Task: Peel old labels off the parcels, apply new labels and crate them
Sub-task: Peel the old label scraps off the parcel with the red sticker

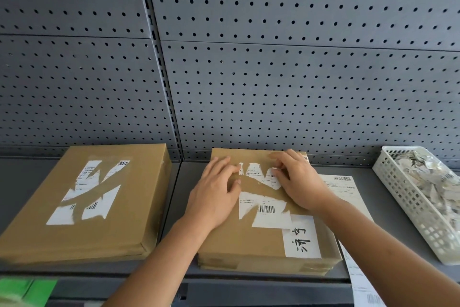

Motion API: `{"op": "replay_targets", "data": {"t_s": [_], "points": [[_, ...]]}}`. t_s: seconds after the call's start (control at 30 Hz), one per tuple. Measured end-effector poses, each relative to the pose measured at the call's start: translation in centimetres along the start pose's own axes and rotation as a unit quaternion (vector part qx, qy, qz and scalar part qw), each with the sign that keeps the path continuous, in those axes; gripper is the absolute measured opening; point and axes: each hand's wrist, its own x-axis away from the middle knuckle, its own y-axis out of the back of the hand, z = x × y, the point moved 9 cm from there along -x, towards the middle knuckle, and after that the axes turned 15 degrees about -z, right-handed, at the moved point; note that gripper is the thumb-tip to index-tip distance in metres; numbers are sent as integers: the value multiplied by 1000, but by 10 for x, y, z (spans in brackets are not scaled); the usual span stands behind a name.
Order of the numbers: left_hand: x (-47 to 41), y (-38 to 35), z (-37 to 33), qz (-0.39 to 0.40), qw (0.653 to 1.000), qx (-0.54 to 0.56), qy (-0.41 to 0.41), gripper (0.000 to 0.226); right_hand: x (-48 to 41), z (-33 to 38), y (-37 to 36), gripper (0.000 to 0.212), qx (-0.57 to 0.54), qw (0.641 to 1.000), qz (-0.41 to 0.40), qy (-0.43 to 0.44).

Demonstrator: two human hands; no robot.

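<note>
Parcel [261, 239] sits mid-shelf [388, 209]. Right hand [298, 182] fingertips [280, 166] curl and pinch the torn upper strip of its old label [263, 209]; the thumb is hidden. Left hand [214, 192] lies flat beside, fingers straight, pressing the cardboard. Label sheet [343, 189] is partly buried under it. Second parcel [82, 202] sits left, scrap basket [408, 202] is cut off right.

My flat brown cardboard parcel [236, 239]: matt, smooth; its torn white paper label [271, 219] rough-edged. Grey perforated metal panel [298, 82] matt, white plastic lattice basket [408, 197] slightly glossy.

Shelf [20, 177]: parcels [119, 227] [236, 237], label sheet [348, 189], basket [403, 197]
</note>
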Motion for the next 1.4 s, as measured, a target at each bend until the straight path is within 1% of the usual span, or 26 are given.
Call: {"op": "replay_targets", "data": {"t_s": [0.07, 0.23, 0.57, 1.03, 1.1, 1.17, 1.23, 1.3, 1.33, 1.4], "points": [[0, 0, 0, 1, 1000, -1, 1, 39, -1, 1, -2, 14, 6, 1000, -10, -2], [0, -1, -1, 0, 1000, 1, 1, 39, 6, 5, 5, 11, 25, 998, -56, 20], [0, -1, 0, 2, 1000, -2, -3, 38, 30, 17, 16, 12, 9, 998, -59, 32], [1, -1, -1, 14, 1000, -5, 2, 39, 54, 26, 36, 13, -48, 997, -53, 8], [1, -1, -2, 16, 1000, -5, 1, 38, 54, 34, 46, 16, -67, 995, -74, 9], [1, -1, -1, 17, 1000, -4, 2, 37, 51, 45, 62, 14, -93, 989, -115, 10], [1, -1, 0, 16, 1000, -3, 4, 36, 42, 45, 75, 12, -119, 982, -142, -20], [2, -1, 0, 16, 1000, 1, 7, 37, 35, 33, 79, 9, -144, 977, -134, -87], [2, -2, 0, 15, 1000, 4, 7, 37, 32, 25, 78, 10, -152, 973, -119, -123], [3, -2, 0, 13, 1000, 6, 5, 38, 29, 11, 75, 22, -141, 970, -100, -171]]}}
